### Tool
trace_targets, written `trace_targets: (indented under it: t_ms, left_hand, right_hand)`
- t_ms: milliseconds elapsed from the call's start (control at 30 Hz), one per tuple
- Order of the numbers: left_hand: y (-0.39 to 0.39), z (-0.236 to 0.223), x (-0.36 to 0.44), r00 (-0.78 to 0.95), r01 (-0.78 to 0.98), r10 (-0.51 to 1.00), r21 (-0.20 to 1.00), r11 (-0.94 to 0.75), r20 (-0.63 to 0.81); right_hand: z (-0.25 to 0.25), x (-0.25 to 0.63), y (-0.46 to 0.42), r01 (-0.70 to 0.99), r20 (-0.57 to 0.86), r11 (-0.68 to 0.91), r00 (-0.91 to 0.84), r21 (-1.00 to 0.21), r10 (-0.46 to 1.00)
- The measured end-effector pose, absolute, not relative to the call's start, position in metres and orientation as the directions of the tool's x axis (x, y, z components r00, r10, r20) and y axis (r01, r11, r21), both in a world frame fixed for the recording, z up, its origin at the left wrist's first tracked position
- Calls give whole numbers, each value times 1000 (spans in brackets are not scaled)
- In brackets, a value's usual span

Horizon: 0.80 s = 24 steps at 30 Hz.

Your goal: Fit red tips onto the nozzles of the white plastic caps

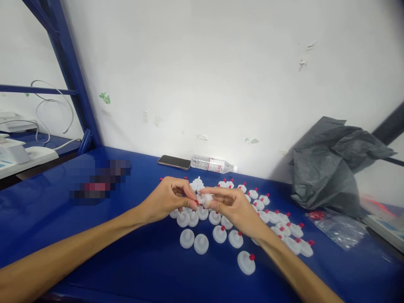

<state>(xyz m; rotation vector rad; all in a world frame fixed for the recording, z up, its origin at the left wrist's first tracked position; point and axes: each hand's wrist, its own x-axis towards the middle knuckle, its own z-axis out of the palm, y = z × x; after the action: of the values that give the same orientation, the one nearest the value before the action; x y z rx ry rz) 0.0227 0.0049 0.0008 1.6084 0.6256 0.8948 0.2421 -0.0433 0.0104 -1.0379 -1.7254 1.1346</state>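
My left hand (pixel 172 198) and my right hand (pixel 232 206) meet above a blue table (pixel 126 244). My right hand pinches a small white plastic cap (pixel 206 198). The fingers of my left hand are closed on a tiny red piece (pixel 197 203) right at that cap. Below and around the hands lie several white round caps (pixel 217 233), many with a small red plug, such as the one nearest me (pixel 246 261).
A dark phone (pixel 174 162) and a lying water bottle (pixel 213 164) are by the white wall. A crumpled grey plastic bag (pixel 328 168) and a clear bag (pixel 339 227) sit at the right. A blue shelf frame (pixel 72 71) stands at the left.
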Motion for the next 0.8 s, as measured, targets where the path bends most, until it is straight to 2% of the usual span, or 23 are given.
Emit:
trace_targets:
  t_ms: [167,300,400,467,567,667,733,800]
  left_hand:
    - [2,2,21,578,-66,788,975,-214,213]
    - [4,-1,21,597,-38,782,979,-199,181]
    - [8,-4,23,553,5,810,972,-237,194]
    - [10,-4,25,499,20,833,957,-288,240]
    - [12,-2,28,442,36,844,934,-354,303]
    - [16,4,24,361,75,856,903,-423,371]
    - [24,7,17,301,127,860,876,-465,413]
    - [37,7,8,273,197,859,849,-490,432]
  right_hand:
    - [9,241,-45,146,212,274,-343,-951,915]
    - [7,244,-45,164,191,268,-376,-949,906]
    - [12,245,-44,181,220,321,-426,-930,878]
    - [16,246,-43,245,273,409,-444,-879,853]
    - [20,249,-41,441,348,524,-420,-729,838]
    - [20,254,-40,623,390,545,-382,-561,838]
    - [21,257,-39,663,415,544,-363,-514,834]
    - [22,259,-40,655,426,550,-360,-518,830]
